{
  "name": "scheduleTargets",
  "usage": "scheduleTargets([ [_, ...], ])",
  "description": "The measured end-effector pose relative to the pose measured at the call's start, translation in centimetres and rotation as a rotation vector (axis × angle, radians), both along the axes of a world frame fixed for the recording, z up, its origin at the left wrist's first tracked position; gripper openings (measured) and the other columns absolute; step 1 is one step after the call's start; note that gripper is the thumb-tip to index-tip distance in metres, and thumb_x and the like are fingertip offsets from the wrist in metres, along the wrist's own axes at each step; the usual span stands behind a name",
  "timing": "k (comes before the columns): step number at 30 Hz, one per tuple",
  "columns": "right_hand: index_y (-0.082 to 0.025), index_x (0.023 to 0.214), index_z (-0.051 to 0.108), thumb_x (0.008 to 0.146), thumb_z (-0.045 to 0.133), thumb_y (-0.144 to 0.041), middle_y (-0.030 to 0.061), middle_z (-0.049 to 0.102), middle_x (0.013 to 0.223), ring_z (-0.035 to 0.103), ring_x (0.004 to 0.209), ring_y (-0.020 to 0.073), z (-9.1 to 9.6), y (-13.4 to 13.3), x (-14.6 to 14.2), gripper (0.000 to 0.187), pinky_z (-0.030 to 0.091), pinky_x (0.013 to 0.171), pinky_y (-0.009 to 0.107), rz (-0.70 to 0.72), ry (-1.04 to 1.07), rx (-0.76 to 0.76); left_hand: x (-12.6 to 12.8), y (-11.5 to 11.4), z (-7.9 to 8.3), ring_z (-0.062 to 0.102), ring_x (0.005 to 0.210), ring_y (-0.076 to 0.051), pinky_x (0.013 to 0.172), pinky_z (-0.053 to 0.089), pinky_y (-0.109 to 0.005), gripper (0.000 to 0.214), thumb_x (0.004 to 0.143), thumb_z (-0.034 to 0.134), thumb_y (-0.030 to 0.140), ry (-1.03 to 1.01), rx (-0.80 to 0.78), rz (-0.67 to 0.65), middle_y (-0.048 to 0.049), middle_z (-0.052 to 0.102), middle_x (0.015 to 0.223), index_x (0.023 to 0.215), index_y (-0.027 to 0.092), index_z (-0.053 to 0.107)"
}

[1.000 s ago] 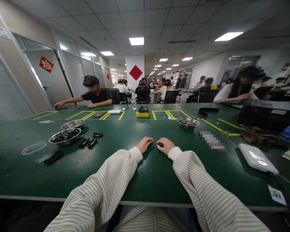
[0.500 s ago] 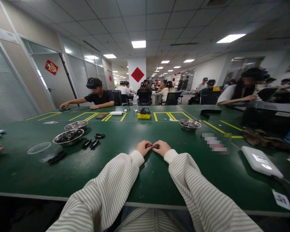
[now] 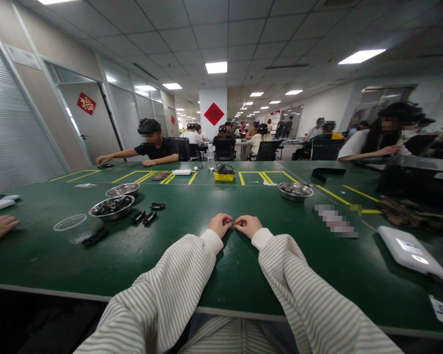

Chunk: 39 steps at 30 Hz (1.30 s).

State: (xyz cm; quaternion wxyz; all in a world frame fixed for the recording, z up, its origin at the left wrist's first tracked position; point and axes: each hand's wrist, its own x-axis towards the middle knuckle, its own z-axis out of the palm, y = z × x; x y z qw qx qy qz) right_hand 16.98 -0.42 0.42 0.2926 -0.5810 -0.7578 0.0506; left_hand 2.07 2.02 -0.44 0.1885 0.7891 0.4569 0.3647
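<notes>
My left hand (image 3: 220,225) and my right hand (image 3: 248,226) meet fingertip to fingertip over the green table (image 3: 192,285). Both are closed in a pinch around something small and dark that the fingers mostly hide. Its kind is too small to tell. To the left of my hands lie several black plastic pieces (image 3: 149,218). Beyond them stands a metal bowl (image 3: 111,214) filled with dark parts, and a second metal bowl (image 3: 122,190) sits just behind it. A third metal bowl (image 3: 295,192) with small parts stands ahead on the right.
A clear plastic lid (image 3: 70,222) and a black strip (image 3: 95,237) lie left. A co-worker's hand (image 3: 2,226) rests at the left edge. A yellow basket (image 3: 224,176) of cables stands ahead. On the right lies a white power bank (image 3: 409,250). Other people sit across the table.
The view has turned slightly left, so the scene sits further right. My hands stay together, with a slightly wider gap between the fingertips. The co-worker's hand at left shows more.
</notes>
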Motion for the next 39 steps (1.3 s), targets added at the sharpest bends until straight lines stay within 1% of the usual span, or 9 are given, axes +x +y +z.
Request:
scheduleTargets([
  [4, -0.018, 0.069, 0.061, 0.059, 0.053, -0.023, -0.0011, 0.061, 0.060, 0.052, 0.050, 0.0080, 0.0, -0.6, 0.2, 0.013, 0.042, 0.052, 0.019, 0.075, 0.085, -0.029, -0.6, -0.4, 0.0, 0.046, 0.056, -0.006, 0.058, 0.040, -0.019, 0.018, 0.058, 0.055, 0.011, 0.054, 0.002, -0.095, 0.0018, 0.049, 0.067, 0.075, 0.017, 0.059],
  [8, -0.016, 0.069, 0.061, 0.058, 0.052, -0.021, -0.0005, 0.060, 0.057, 0.052, 0.048, 0.0070, -0.2, -0.9, 0.2, 0.015, 0.042, 0.050, 0.017, 0.151, 0.130, -0.036, -0.8, -1.0, 0.2, 0.045, 0.056, -0.006, 0.058, 0.039, -0.018, 0.017, 0.059, 0.053, 0.010, 0.096, 0.017, -0.178, 0.0016, 0.050, 0.067, 0.073, 0.017, 0.059],
  [12, -0.015, 0.069, 0.062, 0.058, 0.052, -0.021, 0.0003, 0.060, 0.056, 0.052, 0.047, 0.0073, -0.5, -0.9, 0.1, 0.016, 0.043, 0.050, 0.018, 0.148, 0.122, -0.013, -0.8, -1.5, 0.5, 0.047, 0.059, -0.008, 0.059, 0.039, -0.019, 0.021, 0.058, 0.052, 0.009, 0.119, 0.044, -0.180, 0.0017, 0.051, 0.067, 0.077, 0.017, 0.057],
  [16, -0.015, 0.069, 0.063, 0.057, 0.052, -0.020, 0.0005, 0.060, 0.056, 0.053, 0.048, 0.0078, -0.5, -0.8, 0.3, 0.016, 0.044, 0.050, 0.018, 0.135, 0.119, -0.008, -0.7, -1.5, 0.5, 0.048, 0.065, -0.010, 0.061, 0.039, -0.021, 0.021, 0.058, 0.052, 0.009, 0.149, 0.082, -0.196, 0.0011, 0.053, 0.068, 0.077, 0.017, 0.056],
  [22, -0.015, 0.071, 0.064, 0.058, 0.054, -0.019, 0.0016, 0.062, 0.060, 0.055, 0.051, 0.0089, -0.4, -0.8, 0.6, 0.016, 0.046, 0.054, 0.019, 0.100, 0.095, -0.022, -0.7, -1.3, 0.2, 0.048, 0.061, -0.008, 0.059, 0.039, -0.019, 0.023, 0.057, 0.050, 0.008, 0.111, 0.063, -0.197, 0.0018, 0.052, 0.067, 0.078, 0.016, 0.054],
  [28, -0.019, 0.072, 0.064, 0.060, 0.055, -0.022, 0.0017, 0.064, 0.069, 0.058, 0.058, 0.0105, -0.1, -1.3, 0.2, 0.015, 0.046, 0.059, 0.021, 0.110, 0.073, -0.011, -0.7, -1.5, 0.4, 0.048, 0.061, -0.008, 0.060, 0.039, -0.019, 0.024, 0.057, 0.050, 0.007, 0.088, 0.076, -0.206, 0.0019, 0.053, 0.068, 0.078, 0.016, 0.054],
  [32, -0.018, 0.074, 0.064, 0.061, 0.054, -0.023, 0.0022, 0.064, 0.070, 0.058, 0.057, 0.0102, 0.0, -1.3, 0.2, 0.016, 0.046, 0.058, 0.020, 0.096, 0.075, -0.003, -0.7, -1.4, 0.4, 0.048, 0.063, -0.008, 0.062, 0.039, -0.020, 0.024, 0.057, 0.050, 0.007, 0.091, 0.082, -0.211, 0.0019, 0.053, 0.068, 0.078, 0.016, 0.054],
  [35, -0.017, 0.072, 0.065, 0.061, 0.054, -0.022, 0.0025, 0.064, 0.067, 0.057, 0.056, 0.0104, -0.1, -1.2, 0.3, 0.016, 0.046, 0.057, 0.020, 0.074, 0.036, 0.009, -0.7, -1.3, 0.3, 0.049, 0.065, -0.009, 0.063, 0.039, -0.021, 0.022, 0.057, 0.051, 0.008, 0.106, 0.095, -0.206, 0.0016, 0.054, 0.067, 0.078, 0.016, 0.054],
  [39, -0.017, 0.072, 0.065, 0.061, 0.055, -0.023, 0.0022, 0.064, 0.066, 0.057, 0.056, 0.0105, -0.3, -1.1, 0.4, 0.016, 0.046, 0.057, 0.020, 0.092, 0.008, 0.021, -0.6, -1.4, 0.4, 0.049, 0.065, -0.010, 0.065, 0.038, -0.022, 0.021, 0.057, 0.052, 0.010, 0.121, 0.109, -0.200, 0.0014, 0.056, 0.068, 0.078, 0.016, 0.054],
])
